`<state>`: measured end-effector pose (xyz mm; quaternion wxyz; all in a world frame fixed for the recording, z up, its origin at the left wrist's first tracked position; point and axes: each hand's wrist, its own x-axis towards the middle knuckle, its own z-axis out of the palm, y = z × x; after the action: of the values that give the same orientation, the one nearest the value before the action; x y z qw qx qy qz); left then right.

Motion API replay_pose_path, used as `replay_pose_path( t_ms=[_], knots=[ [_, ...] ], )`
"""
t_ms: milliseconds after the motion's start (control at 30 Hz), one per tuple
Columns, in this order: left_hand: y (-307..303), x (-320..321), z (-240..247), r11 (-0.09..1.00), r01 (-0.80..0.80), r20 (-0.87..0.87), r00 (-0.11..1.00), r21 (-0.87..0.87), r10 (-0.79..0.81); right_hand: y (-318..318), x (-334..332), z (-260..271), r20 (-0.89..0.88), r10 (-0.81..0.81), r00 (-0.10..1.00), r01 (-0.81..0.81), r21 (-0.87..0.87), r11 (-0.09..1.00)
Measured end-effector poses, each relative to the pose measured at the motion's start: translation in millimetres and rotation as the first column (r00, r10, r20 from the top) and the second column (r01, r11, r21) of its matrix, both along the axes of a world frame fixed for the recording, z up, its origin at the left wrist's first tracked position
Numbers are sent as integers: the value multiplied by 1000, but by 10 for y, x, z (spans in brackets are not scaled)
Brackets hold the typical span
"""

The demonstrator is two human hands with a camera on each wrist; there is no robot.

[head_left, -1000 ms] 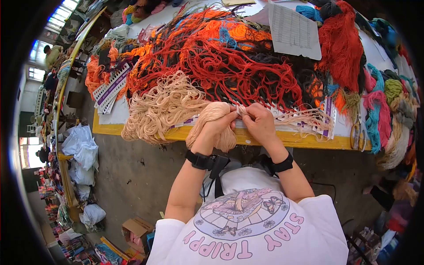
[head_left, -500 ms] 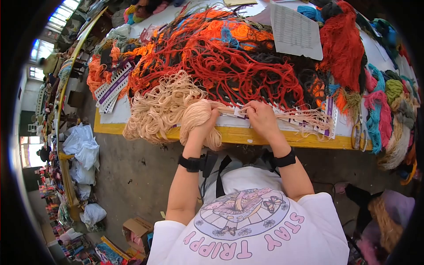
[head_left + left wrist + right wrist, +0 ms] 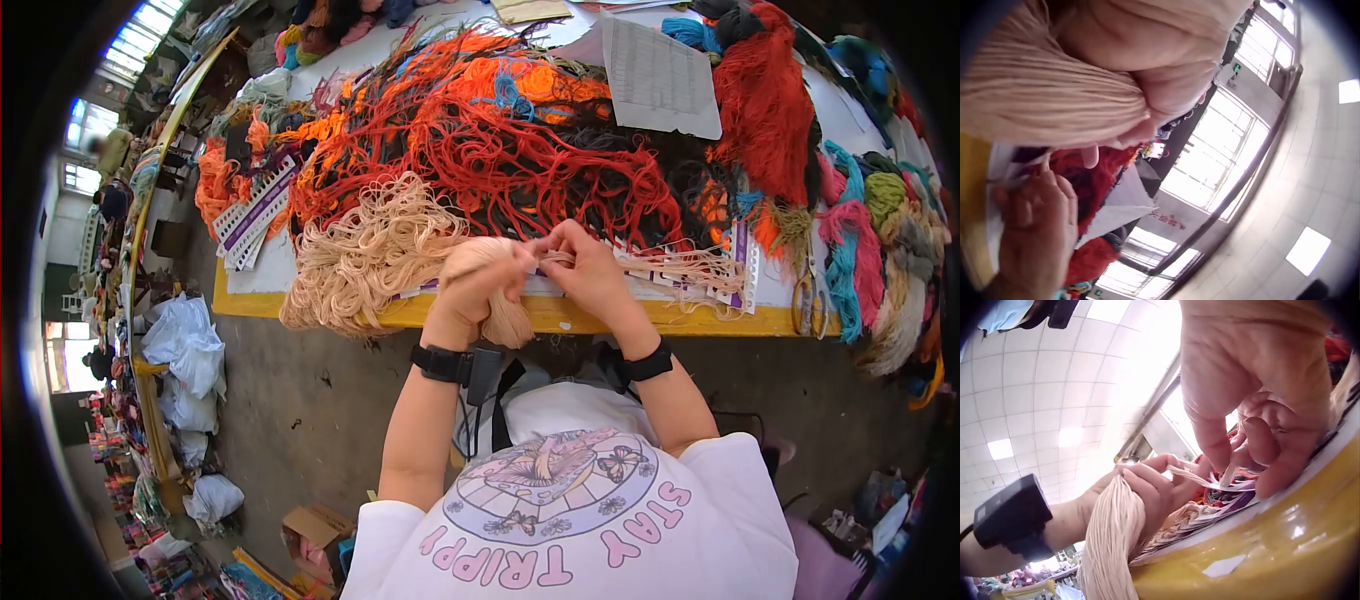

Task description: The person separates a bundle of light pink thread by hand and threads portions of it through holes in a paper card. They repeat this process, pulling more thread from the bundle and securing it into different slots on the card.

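Note:
In the head view the left hand (image 3: pixel 477 292) grips a hank of peach thread (image 3: pixel 508 322), whose end hangs over the table's front edge. Close beside it, the right hand (image 3: pixel 590 277) has thumb and fingers bent around thin peach strands. In the right wrist view, pale strands (image 3: pixel 1192 477) run from the left hand (image 3: pixel 1154 487) to the fingertips of the right hand (image 3: pixel 1260 394). Beneath them lies a white and purple card strip (image 3: pixel 1235 503). A loose pile of peach thread (image 3: pixel 365 255) lies left of the hands, and more strands (image 3: pixel 690 268) stretch rightward.
Red, orange and black yarn (image 3: pixel 520 150) covers the middle of the table, with a printed sheet (image 3: pixel 660 80) on it. Punched cards (image 3: pixel 255 215) lie at the left. Scissors (image 3: pixel 804 300) and colored hanks (image 3: pixel 850 260) are at the right. The yellow table edge (image 3: pixel 300 305) runs in front.
The hands drew apart with the strands between them, then came close together again. The left hand has moved back rightward with the hank and the right hand slightly left.

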<state>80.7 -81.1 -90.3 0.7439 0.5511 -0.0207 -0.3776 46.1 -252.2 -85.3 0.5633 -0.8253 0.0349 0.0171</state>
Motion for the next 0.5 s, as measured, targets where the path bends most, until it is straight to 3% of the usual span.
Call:
replay_pose_path(
  t_ms=[33, 67, 133, 167, 233, 333, 400, 467, 500],
  knots=[
    [-35, -19, 5, 983, 82, 119, 988, 162, -102, -12, 22, -30, 130, 41, 991, -32, -76, 997],
    [-37, -14, -1, 944, 252, 284, 909, 211, -306, -22, 53, -113, 251, 91, 964, -53, -154, 987],
    [-39, 1, -41, 944, 178, 430, 856, 279, -288, -83, 148, -276, 439, 216, 872, -85, -298, 951],
    [-60, 11, 7, 942, 136, 501, 818, 308, -282, -108, 194, -226, 260, 196, 946, -158, -162, 974],
    [0, 17, 169, 972, -147, 331, 940, 181, 80, -170, 250, -108, -125, 224, 967, -205, 148, 967],
    [455, 275, 371, 861, -508, 151, 853, 15, 500, -176, 283, -87, -183, 191, 964, -159, 175, 972],
    [992, 570, 524, 784, -601, 81, 783, -154, 616, -149, 299, -26, -205, 187, 961, -156, 159, 975],
    [1354, 780, 472, 537, -810, 153, 515, -234, 843, -145, 301, 48, -242, 194, 951, -161, 150, 976],
    [1150, 674, 664, 529, -847, 496, 480, 46, 724, -138, 301, 7, -190, 177, 966, -156, 123, 980]
  ],
)
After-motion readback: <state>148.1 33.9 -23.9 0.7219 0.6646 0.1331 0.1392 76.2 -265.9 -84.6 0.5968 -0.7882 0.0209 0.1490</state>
